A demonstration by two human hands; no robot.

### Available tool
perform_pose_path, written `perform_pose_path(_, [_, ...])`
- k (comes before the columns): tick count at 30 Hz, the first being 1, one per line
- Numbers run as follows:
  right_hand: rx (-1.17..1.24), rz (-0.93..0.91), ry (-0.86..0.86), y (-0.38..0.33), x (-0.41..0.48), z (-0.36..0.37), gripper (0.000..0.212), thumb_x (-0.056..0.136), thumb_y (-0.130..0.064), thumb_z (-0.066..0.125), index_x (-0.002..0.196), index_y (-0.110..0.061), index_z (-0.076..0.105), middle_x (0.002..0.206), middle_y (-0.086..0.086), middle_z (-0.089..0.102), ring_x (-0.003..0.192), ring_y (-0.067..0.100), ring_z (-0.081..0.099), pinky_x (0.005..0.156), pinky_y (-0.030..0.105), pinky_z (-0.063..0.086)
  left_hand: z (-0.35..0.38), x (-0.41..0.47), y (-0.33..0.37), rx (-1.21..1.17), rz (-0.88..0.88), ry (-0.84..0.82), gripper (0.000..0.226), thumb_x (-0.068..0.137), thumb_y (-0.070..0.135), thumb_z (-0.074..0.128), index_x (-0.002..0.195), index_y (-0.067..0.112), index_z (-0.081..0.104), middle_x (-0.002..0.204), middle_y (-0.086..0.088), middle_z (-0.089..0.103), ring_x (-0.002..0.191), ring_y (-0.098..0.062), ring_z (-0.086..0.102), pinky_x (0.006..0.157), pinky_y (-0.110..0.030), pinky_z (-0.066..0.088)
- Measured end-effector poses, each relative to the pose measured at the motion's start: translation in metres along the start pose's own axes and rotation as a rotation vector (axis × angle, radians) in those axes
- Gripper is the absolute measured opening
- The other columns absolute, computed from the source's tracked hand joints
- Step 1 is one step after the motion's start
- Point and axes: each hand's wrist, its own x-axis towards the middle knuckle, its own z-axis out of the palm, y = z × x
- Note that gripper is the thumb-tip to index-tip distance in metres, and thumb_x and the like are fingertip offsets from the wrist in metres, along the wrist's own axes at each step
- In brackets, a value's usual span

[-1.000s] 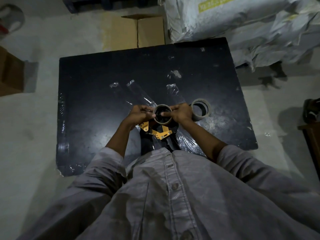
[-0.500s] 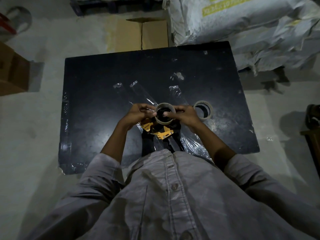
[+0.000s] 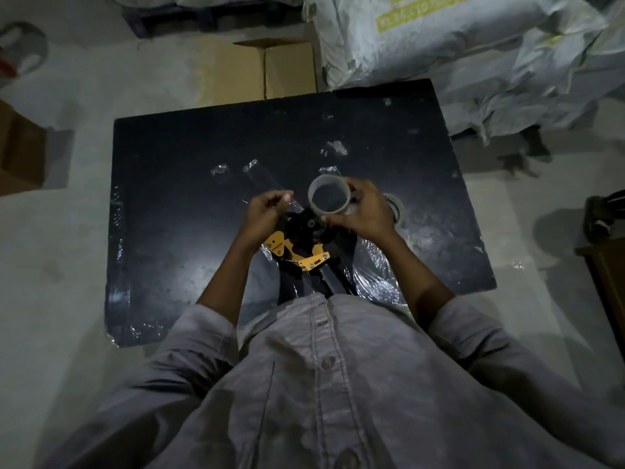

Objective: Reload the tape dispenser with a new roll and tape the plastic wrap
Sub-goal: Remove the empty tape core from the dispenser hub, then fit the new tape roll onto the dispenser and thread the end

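My right hand (image 3: pixel 363 214) is shut on a thin-walled grey tape ring (image 3: pixel 329 199) and holds it up, just above and beyond the yellow and black tape dispenser (image 3: pixel 297 247). The dispenser lies on a black board (image 3: pixel 169 198) with its bare hub showing. My left hand (image 3: pixel 267 213) hovers at the dispenser's left side with thumb and fingers pinched together; I see nothing clearly between them. A second tape roll (image 3: pixel 397 209) lies on the board, half hidden behind my right hand. Crinkled clear plastic wrap (image 3: pixel 375 269) spreads under and to the right of the dispenser.
The board rests on a pale concrete floor. Beyond it stands an open cardboard box (image 3: pixel 263 72), with white sacks (image 3: pixel 439 38) at the far right. Another cardboard box (image 3: pixel 20 154) sits at the left and a brown wooden piece (image 3: pixel 608 282) at the right edge.
The tape ring sat on the dispenser's hub between both hands; now my right hand has lifted it off and away. My left hand has let go of it and drawn slightly left.
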Motion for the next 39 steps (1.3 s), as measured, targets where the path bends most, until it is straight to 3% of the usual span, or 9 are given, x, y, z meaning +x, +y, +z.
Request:
perform_pose_path(2, [-0.087,0.097,0.121,0.005,0.011,-0.005,0.1,0.055,-0.077,0.093,0.141,-0.041,0.06,0.139,-0.008,0.068,0.124,0.021,0.068,0.101,0.051,0.059,-0.001,0.004,-0.007,0.025,-0.009,0.049,0.029,0.112,0.022,0.066,0.137,0.009,0.074,0.137,-0.011,0.075,0.125,-0.022,0.072,0.085,-0.016,0.061])
perform_pose_path(6, [-0.342,0.171,0.137,0.01,0.033,-0.007,0.101,0.062,-0.083,0.086,0.147,-0.035,0.059,0.143,-0.006,0.071,0.137,0.028,0.058,0.111,0.055,0.043,-0.01,0.011,-0.037,0.33,0.031,0.145,0.04,0.104,0.057,0.066,0.131,0.031,0.079,0.131,0.004,0.077,0.135,-0.023,0.063,0.111,-0.053,0.057])
perform_pose_path(9, [-0.48,0.164,0.106,0.014,0.047,0.005,0.1,0.065,-0.086,0.081,0.147,-0.034,0.06,0.142,-0.004,0.073,0.139,0.029,0.057,0.117,0.061,0.033,-0.009,0.006,-0.052,0.463,0.045,0.234,0.039,0.107,0.054,0.066,0.135,0.029,0.078,0.133,0.001,0.075,0.142,-0.031,0.048,0.11,-0.044,0.044])
perform_pose_path(15, [-0.595,0.16,0.006,0.025,0.049,0.027,0.105,0.076,-0.072,0.087,0.161,-0.023,0.048,0.15,0.009,0.068,0.149,0.035,0.05,0.125,0.075,0.017,-0.013,-0.009,-0.071,0.532,0.046,0.262,0.058,0.106,0.066,0.058,0.151,0.029,0.068,0.151,0.001,0.068,0.145,-0.029,0.046,0.107,-0.037,0.035])
perform_pose_path(22, [-0.374,-0.216,-0.01,0.002,0.012,0.036,0.088,0.081,-0.059,0.089,0.158,-0.033,0.056,0.158,0.0,0.057,0.151,0.029,0.044,0.119,0.058,0.032,-0.017,-0.054,-0.076,0.576,0.159,0.24,0.045,0.105,0.063,0.063,0.148,0.049,0.067,0.167,0.002,0.053,0.152,-0.026,0.037,0.124,-0.054,0.032])
perform_pose_path(26, [-0.147,-0.205,-0.079,0.007,-0.016,0.05,0.086,0.079,-0.074,0.081,0.153,-0.032,0.065,0.156,0.001,0.062,0.147,0.029,0.049,0.119,0.06,0.041,-0.014,-0.081,-0.082,0.568,0.164,0.252,0.039,0.099,0.064,0.072,0.135,0.049,0.077,0.169,0.005,0.049,0.153,-0.023,0.032,0.125,-0.056,0.03])
perform_pose_path(29, [-0.091,-0.177,-0.102,0.007,-0.03,0.054,0.086,0.078,-0.076,0.082,0.15,-0.031,0.068,0.157,0.002,0.062,0.147,0.029,0.05,0.121,0.047,0.039,-0.013,-0.098,-0.086,0.587,0.151,0.254,0.038,0.094,0.064,0.078,0.129,0.049,0.08,0.168,0.004,0.048,0.152,-0.027,0.03,0.124,-0.057,0.032])
perform_pose_path(32, [-0.057,-0.172,-0.135,0.009,-0.04,0.054,0.085,0.077,-0.074,0.083,0.149,-0.03,0.07,0.154,0.002,0.064,0.144,0.026,0.05,0.118,0.039,0.04,-0.009,-0.105,-0.088,0.615,0.167,0.268,0.035,0.09,0.063,0.083,0.122,0.05,0.082,0.167,0.004,0.049,0.151,-0.03,0.033,0.123,-0.051,0.033])
perform_pose_path(39, [-0.042,-0.244,-0.293,0.029,-0.057,0.055,0.069,0.075,-0.065,0.093,0.132,-0.03,0.08,0.126,-0.002,0.075,0.119,0.02,0.064,0.097,0.046,0.058,0.003,-0.105,-0.098,0.669,0.206,0.352,0.023,0.089,0.055,0.086,0.108,0.043,0.088,0.159,0.003,0.058,0.146,-0.028,0.039,0.115,-0.035,0.028])
